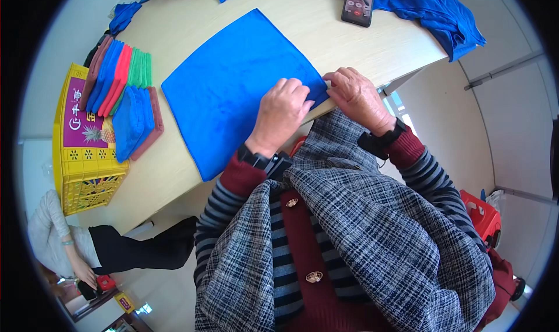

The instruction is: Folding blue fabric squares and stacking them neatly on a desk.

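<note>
A square blue cloth (224, 90) lies spread on the table, one edge toward me at the table's front. My left hand (280, 115) rests over its near right part, fingers curled and closed on the cloth close to the edge. At the right corner, my right hand (356, 98) pinches the cloth's edge between thumb and fingers. The two hands are a short way apart. Slight creases run across the cloth's middle, and its near edge is partly hidden by my left hand.
Folded cloths (119, 78) in brown, blue, red and green stand in a row by a yellow crate (93, 177) on the left. A phone (357, 4) lies at the back, beside heaped blue fabric (425, 14). Another person (64, 239) is at lower left. A red object (480, 215) sits at right.
</note>
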The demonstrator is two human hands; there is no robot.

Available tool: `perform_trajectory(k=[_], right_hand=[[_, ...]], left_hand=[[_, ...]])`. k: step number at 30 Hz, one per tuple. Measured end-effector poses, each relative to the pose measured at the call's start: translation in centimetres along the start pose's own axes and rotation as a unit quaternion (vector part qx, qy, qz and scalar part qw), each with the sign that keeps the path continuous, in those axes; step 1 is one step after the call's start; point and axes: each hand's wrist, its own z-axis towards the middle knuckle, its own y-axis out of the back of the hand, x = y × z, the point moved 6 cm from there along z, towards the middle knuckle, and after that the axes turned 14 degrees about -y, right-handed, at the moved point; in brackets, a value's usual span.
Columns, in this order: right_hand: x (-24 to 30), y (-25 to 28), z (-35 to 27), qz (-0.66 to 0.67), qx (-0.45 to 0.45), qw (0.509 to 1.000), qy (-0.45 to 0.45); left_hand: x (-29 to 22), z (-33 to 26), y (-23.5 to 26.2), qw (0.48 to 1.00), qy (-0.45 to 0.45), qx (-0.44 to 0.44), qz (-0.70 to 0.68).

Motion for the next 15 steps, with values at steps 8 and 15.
perform_trajectory(k=[8,15], right_hand=[[-0.3,0.5,-0.9,0.019,-0.007,0.999,0.046],[-1.0,0.2,-0.8,0.025,0.006,0.999,0.047]], left_hand=[[-0.1,1.5,-3.8,0.992,-0.041,0.080,0.094],[1.4,1.5,-2.0,0.998,0.038,-0.014,-0.049]])
